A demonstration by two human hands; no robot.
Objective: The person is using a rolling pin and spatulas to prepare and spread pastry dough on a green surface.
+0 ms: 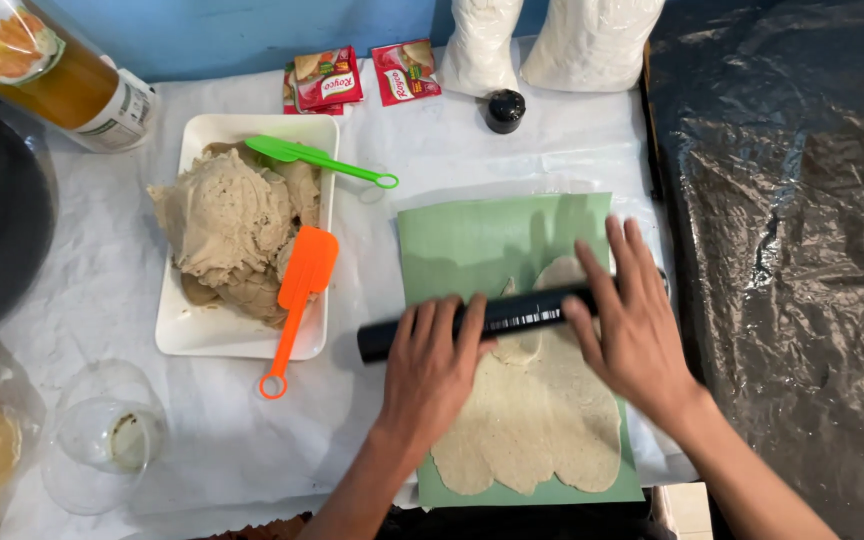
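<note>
The pale dough sheet [537, 425] is largely flattened beneath the black cylindrical roller [512, 315], pressed by both hands' flat, extended fingers [442, 320]; the far end remains thick.

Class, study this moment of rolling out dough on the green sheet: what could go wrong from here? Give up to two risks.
1. The flattened dough already reaches the near edge of the green sheet; more rolling may push it over.
2. The left hand and right hand press flat on the black roller, so uneven pressure could thin or tear the sheet of dough.
</note>
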